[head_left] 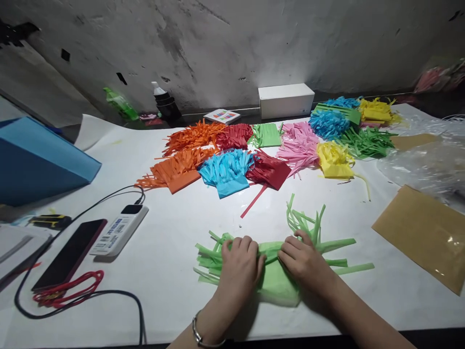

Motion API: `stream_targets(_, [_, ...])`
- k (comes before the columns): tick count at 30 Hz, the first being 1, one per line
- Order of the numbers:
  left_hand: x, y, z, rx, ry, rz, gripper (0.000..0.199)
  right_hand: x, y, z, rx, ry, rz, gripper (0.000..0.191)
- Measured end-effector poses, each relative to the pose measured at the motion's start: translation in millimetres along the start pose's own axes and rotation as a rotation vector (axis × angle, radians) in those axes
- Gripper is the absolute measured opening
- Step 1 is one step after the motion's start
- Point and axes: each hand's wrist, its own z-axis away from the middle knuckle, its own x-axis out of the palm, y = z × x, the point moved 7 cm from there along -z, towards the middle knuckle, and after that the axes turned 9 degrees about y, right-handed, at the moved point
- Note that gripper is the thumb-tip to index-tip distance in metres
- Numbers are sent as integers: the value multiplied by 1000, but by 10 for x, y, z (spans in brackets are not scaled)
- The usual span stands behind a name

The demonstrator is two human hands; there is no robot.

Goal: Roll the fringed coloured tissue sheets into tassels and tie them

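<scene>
Head view, left hand (241, 261) and right hand (307, 261), fingers (247, 245) gripping green paper (278, 286), closed white box (285, 104) beyond

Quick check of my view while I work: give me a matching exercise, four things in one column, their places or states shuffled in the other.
Things
1. light green fringed paper
2. smartphone
3. white box
4. bracelet

Places or states
A. lying with a red cord at its near end
B. worn on the arm of the left hand
C. by the wall
D. held by the left hand and right hand

Pairs: 1-D, 2-A, 3-C, 4-B
</scene>
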Motion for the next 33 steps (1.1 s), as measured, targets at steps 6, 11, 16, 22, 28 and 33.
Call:
stream_targets(6, [-90,172,97,277,169,163,11,-16,-57,6,41,10,7,27])
stream_targets(11, [15,76,134,249,140,249,17,-19,-63,115,-6,-46,-11,32])
stream_targets(16, [2,36,134,172,96,190,14,-53,142,236,250,-47,-28,22])
stream_targets(22, [53,58,52,5,-100,-21,15,62,234,142,374,-137,148,17])
stream_targets(28, [105,59,28,-17,-120,-48,13,-43,128,43,293,-33,144,19])
stream_targets(33, [72,51,38,-10,-105,-1,11,-23,-159,4,-39,9,-12,32])
